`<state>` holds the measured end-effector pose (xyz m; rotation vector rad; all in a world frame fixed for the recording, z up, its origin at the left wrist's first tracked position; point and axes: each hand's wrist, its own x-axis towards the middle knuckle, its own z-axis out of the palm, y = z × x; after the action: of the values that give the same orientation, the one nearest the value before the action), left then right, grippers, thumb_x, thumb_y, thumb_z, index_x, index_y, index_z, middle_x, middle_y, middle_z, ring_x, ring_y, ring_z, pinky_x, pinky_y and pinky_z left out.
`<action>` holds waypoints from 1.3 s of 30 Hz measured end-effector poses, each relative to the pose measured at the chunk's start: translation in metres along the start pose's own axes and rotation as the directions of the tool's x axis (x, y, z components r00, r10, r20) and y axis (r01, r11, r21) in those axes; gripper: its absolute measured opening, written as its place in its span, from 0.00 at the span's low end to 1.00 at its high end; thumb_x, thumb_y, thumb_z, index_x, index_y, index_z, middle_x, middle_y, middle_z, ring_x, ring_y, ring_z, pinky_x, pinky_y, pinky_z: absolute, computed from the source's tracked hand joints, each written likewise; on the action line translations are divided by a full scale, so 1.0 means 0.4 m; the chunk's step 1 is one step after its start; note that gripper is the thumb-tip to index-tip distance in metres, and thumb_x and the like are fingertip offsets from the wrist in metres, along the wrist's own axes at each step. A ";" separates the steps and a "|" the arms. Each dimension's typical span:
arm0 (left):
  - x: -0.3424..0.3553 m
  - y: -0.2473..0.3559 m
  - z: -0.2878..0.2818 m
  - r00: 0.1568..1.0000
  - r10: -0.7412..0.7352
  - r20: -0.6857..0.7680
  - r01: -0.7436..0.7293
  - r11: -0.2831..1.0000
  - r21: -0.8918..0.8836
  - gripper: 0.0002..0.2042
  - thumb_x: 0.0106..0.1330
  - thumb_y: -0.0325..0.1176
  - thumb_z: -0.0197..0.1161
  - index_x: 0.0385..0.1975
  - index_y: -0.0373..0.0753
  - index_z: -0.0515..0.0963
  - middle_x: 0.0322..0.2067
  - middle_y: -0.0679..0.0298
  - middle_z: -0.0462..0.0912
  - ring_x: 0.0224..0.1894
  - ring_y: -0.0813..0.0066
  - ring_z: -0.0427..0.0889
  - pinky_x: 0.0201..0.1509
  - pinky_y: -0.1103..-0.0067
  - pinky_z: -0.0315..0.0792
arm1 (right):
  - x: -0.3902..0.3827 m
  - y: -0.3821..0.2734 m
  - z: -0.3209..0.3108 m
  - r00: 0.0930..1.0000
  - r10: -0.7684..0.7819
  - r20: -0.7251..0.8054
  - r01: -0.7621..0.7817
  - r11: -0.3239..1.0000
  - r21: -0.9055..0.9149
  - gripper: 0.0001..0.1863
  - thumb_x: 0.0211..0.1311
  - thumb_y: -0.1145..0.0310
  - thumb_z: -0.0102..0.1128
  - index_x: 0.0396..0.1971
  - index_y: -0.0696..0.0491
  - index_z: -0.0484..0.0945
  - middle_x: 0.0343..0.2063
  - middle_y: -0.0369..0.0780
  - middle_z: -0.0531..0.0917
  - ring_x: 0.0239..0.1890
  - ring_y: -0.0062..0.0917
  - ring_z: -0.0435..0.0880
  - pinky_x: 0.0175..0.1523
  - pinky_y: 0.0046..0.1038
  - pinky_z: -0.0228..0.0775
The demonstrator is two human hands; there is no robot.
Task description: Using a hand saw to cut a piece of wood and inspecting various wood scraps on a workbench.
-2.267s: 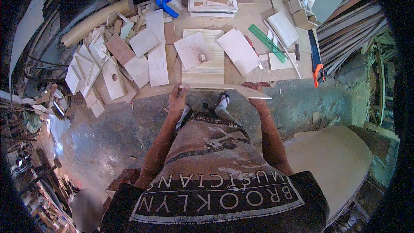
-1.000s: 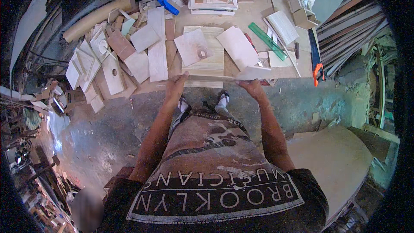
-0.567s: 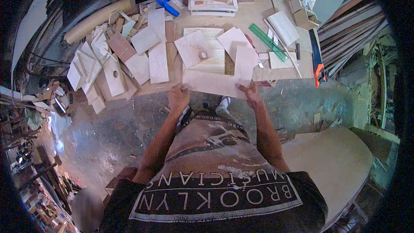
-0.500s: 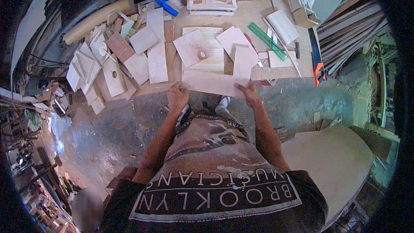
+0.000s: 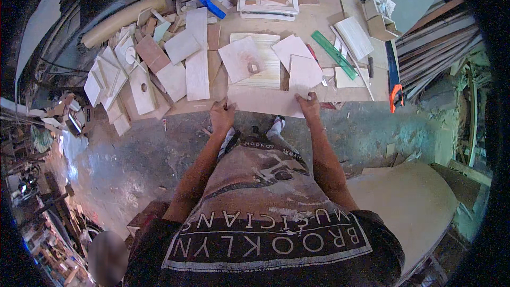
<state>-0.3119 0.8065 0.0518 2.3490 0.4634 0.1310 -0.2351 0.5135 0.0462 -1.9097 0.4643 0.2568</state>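
Between my two hands a long, pale wooden board [image 5: 263, 100] lies level along the near edge of the workbench. My left hand [image 5: 222, 118] is closed on its left end. My right hand [image 5: 309, 110] grips the right end, with the thumb on the upper side. Just beyond, a square wooden panel [image 5: 304, 72] lies close to my right hand. Behind the board is a wider, striped-grain panel [image 5: 271, 77], partly covered by a tilted thin panel [image 5: 236, 56] with a small wooden block [image 5: 253, 67] on it.
Many wooden offcuts [image 5: 172, 79] are heaped on the left. To the right lie a green ruler [image 5: 333, 55], a hammer [image 5: 371, 67] and a handsaw [image 5: 394, 82] at the bench edge. A white framed tray [image 5: 267, 2] stands at the back. A large board [image 5: 404, 202] is behind on the right.
My right hand has shifted its grip at the board's right end, fingers now higher over the edge. The whole view has moved slightly; my left hand keeps its place on the board.
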 end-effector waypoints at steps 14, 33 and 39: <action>0.282 0.009 0.130 0.999 0.044 -0.020 -0.041 0.991 0.127 0.19 0.55 0.38 0.64 0.40 0.30 0.72 0.40 0.48 0.79 0.47 0.50 0.77 0.52 0.64 0.70 | 0.059 0.130 -0.127 0.969 0.173 0.177 -0.243 0.805 0.541 0.15 0.59 0.74 0.53 0.46 0.59 0.72 0.35 0.39 0.80 0.35 0.24 0.81 0.38 0.25 0.73; 0.281 0.211 -0.137 0.863 -0.072 0.500 0.501 0.254 -0.828 0.19 0.67 0.46 0.54 0.50 0.39 0.72 0.40 0.61 0.82 0.37 0.63 0.83 0.39 0.68 0.79 | 0.123 -0.201 -0.215 0.984 -0.115 0.134 -0.011 0.717 0.697 0.10 0.61 0.76 0.55 0.43 0.56 0.75 0.31 0.35 0.82 0.30 0.19 0.80 0.37 0.22 0.73; 0.285 0.213 -0.193 0.926 0.083 0.368 0.326 0.317 -0.891 0.14 0.66 0.30 0.58 0.51 0.36 0.72 0.44 0.58 0.81 0.42 0.61 0.83 0.43 0.72 0.80 | 0.115 -0.349 -0.168 0.971 -0.218 0.097 0.089 0.707 0.701 0.13 0.61 0.75 0.56 0.46 0.57 0.74 0.33 0.37 0.82 0.32 0.20 0.81 0.37 0.23 0.74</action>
<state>-0.1985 0.8410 0.1620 1.0681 0.2506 -0.0927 -0.1356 0.4875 0.1710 -1.1538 0.2250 0.1074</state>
